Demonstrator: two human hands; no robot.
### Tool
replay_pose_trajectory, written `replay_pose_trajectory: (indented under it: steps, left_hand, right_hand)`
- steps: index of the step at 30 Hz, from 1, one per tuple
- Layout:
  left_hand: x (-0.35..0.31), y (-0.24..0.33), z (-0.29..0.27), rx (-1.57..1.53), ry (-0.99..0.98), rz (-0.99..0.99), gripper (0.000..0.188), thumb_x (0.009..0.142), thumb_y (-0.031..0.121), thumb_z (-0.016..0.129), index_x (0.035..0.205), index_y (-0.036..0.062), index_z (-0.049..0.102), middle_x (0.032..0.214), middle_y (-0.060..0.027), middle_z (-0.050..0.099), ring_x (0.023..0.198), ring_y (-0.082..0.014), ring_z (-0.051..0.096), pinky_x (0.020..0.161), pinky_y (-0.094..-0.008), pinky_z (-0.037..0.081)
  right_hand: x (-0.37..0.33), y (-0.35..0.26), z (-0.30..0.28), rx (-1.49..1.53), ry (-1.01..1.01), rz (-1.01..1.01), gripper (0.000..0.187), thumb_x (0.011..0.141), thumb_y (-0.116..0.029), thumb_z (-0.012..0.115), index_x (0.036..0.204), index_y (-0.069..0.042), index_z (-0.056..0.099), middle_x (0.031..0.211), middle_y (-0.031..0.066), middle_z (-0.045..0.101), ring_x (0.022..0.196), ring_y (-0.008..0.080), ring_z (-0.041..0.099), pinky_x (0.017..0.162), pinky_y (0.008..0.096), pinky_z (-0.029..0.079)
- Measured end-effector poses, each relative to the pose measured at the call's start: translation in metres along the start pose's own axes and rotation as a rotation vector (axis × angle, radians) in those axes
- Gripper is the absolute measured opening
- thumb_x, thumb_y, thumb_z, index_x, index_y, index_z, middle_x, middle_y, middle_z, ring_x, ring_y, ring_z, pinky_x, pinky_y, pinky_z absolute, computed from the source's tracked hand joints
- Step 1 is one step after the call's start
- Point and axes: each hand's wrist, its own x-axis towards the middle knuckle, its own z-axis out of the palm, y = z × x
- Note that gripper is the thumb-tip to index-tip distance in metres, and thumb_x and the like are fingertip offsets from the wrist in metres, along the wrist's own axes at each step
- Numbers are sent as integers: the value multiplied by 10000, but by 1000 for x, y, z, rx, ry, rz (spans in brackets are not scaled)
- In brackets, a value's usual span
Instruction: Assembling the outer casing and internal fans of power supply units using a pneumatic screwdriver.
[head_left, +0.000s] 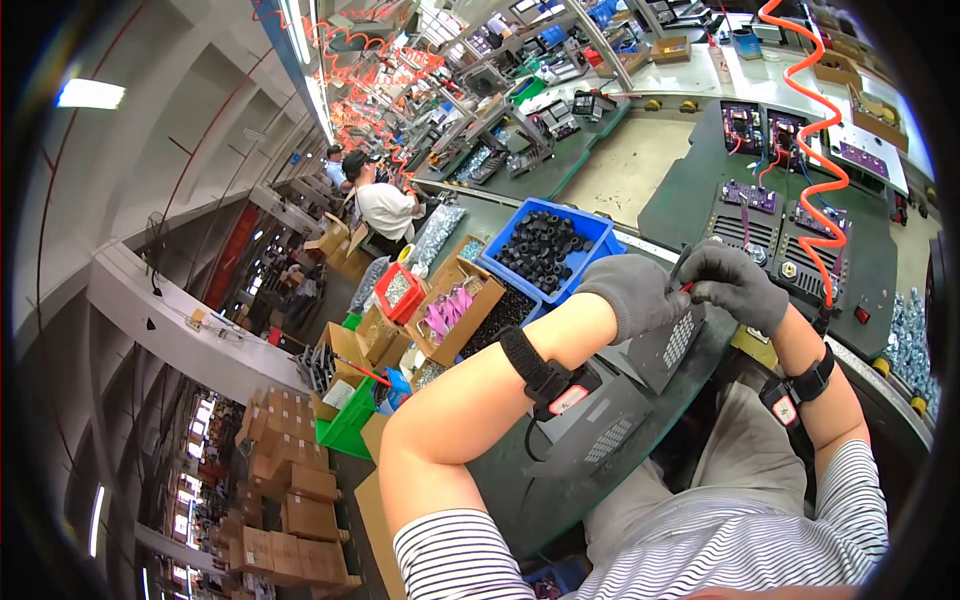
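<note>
A: Quick Q: what could be going wrong here?

B: Prob a drop. The red bit (687, 288) is sitting btwn the two gloved hands, just above the grey case (655, 360), and it's looking tiny. Thick gloves might be costing feel, so a slip could be sending it onto the case or the desk (545, 505).

A: Any other risk?

B: Yep. The orange hose (843, 180) is hanging near the right forearm, so a wide elbow swing might be snagging it. Also, the left forearm is reaching over a 2nd case (585, 430); its strap could be scraping that if the arm's dipping.

A: And the fingers?

B: Right hand (738, 285): fingers are curling in tight, w/ thumb and fingertips seemingly pinching the red bit, hardly any gap showing. Left hand (632, 298): fingers are bending inward beside it, but the tips are hiding, so can't tell how far open they are or what they're gripping.

A: Nearby stuff?

B: Blue bin (600, 232) of black parts (540, 245) is standing just past the left hand.
</note>
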Motion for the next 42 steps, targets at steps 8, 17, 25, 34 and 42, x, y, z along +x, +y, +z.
replay_pose_trajectory:
  steps: [8,17,25,34,42]
  left_hand:
    - [8,-5,13,1,86,27,441,911,464,440,834,79,642,628,-75,619,677,-262,636,648,-385,473]
    - [6,-4,14,56,127,72,468,905,481,447,810,57,623,668,-124,615,722,-316,626,651,-431,466]
    - [6,0,13,71,130,55,546,903,541,421,786,41,608,684,-141,607,739,-331,620,664,-444,469]
    - [6,-2,18,54,161,83,522,904,527,427,808,52,620,700,-149,610,739,-339,618,655,-446,474]
    - [4,3,18,16,211,-14,436,896,476,446,862,99,663,731,-144,639,745,-335,633,648,-445,480]
  right_hand:
    - [2,10,5,-447,285,-179,467,666,-73,671,1097,-45,494,1015,53,510,881,162,527,810,288,445]
    - [30,18,-29,-43,-154,73,432,563,-68,733,954,-21,556,888,38,598,841,121,541,761,274,441]
    - [37,27,-42,132,-245,177,499,525,-64,807,969,2,590,926,60,628,864,130,583,776,266,460]
    - [45,27,-44,120,-338,282,504,553,-71,797,997,15,575,894,65,640,822,115,602,708,250,483]
    - [32,24,-26,109,-134,240,436,625,-35,750,1022,6,575,892,48,642,803,104,598,704,256,490]
